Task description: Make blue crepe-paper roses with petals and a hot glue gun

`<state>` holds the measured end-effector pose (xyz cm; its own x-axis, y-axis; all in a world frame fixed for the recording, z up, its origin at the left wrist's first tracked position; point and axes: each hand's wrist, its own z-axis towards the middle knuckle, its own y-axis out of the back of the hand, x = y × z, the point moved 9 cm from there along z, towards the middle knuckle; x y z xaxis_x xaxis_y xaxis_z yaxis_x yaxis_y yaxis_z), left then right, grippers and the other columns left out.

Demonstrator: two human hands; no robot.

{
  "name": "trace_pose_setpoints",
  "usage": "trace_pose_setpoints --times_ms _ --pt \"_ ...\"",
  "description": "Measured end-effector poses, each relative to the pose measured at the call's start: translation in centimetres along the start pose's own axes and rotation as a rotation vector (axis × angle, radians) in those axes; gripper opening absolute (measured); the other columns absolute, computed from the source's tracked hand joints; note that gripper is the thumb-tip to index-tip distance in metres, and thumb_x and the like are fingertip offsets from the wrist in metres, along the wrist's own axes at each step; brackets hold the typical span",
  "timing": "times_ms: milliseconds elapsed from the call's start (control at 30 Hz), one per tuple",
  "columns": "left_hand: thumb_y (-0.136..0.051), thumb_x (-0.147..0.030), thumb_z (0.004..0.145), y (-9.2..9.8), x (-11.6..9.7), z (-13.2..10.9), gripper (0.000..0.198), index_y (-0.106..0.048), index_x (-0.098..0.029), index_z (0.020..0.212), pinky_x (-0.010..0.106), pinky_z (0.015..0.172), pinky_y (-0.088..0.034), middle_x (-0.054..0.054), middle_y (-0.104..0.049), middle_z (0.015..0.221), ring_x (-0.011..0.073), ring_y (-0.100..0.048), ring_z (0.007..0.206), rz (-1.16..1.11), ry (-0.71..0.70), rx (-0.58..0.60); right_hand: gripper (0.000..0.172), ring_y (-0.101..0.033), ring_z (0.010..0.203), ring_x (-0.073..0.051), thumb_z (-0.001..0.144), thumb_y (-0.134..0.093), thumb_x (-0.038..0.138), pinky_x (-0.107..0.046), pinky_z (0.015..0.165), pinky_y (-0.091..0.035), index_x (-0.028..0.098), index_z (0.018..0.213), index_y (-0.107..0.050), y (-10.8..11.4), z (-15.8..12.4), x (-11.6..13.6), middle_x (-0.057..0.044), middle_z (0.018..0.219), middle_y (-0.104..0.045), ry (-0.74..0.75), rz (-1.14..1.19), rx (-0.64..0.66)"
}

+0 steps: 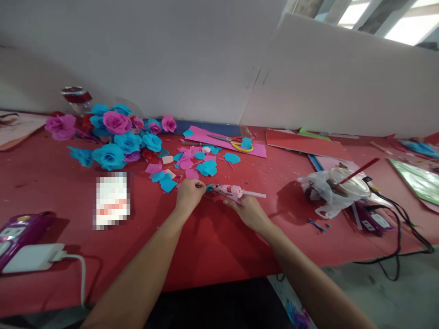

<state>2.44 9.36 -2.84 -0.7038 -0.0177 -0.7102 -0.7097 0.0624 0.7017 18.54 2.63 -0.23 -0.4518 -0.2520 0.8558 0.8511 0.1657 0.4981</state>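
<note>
My right hand (251,212) grips a pink patterned glue gun (226,190). A translucent glue stick (255,194) juts out of its back end, to the right. The gun's front end points left at a small blue paper piece (209,188). Pinched fingers of my left hand (190,195) are at that piece's left side; what exactly they grip is partly hidden. Just beyond my hands lie loose pink and blue paper petals (206,168). Yellow-handled scissors (242,146) rest on a pink paper strip (202,135) farther back.
Blue and pink paper flowers (109,156) stand at the back left. A blurred white packet (112,201) and a white charger (36,257) in a purple power socket (20,228) lie left. At right are a bagged cup (350,183), another purple socket (377,221) and black cables (399,228).
</note>
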Motion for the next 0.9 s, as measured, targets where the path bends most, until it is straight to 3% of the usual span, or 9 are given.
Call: trace_pose_setpoints --times_ms 533,700,900 --pt "-0.059 -0.019 0.072 -0.1 0.0 -0.1 0.014 -0.073 -0.016 0.072 0.024 0.064 -0.041 0.006 -0.073 0.075 0.0159 -0.064 0.072 -0.015 0.016 0.014 0.039 -0.054 0.122 -0.024 0.088 -0.053 0.024 -0.043 0.105 -0.041 0.030 0.126 -0.057 1.2 -1.4 1.0 -0.003 0.128 -0.061 -0.005 0.009 0.038" --pt "-0.059 -0.020 0.072 -0.1 0.1 -0.1 0.014 -0.072 -0.018 0.070 0.024 0.063 -0.041 0.005 -0.073 0.073 0.0157 -0.064 0.070 -0.019 0.009 0.005 0.039 -0.055 0.121 -0.023 0.089 -0.050 0.023 -0.041 0.104 -0.042 0.030 0.127 -0.056 1.6 -0.6 1.9 -0.003 0.127 -0.062 0.006 0.010 0.004" --pt "-0.059 -0.021 0.072 -0.5 0.5 0.1 0.015 -0.074 -0.019 0.073 0.024 0.062 -0.040 0.004 -0.073 0.074 0.0162 -0.064 0.071 0.001 0.005 0.019 0.037 -0.057 0.118 -0.024 0.089 -0.052 0.027 -0.041 0.100 -0.045 0.031 0.125 -0.058 1.0 0.4 1.4 -0.002 0.125 -0.063 0.025 -0.032 -0.022"
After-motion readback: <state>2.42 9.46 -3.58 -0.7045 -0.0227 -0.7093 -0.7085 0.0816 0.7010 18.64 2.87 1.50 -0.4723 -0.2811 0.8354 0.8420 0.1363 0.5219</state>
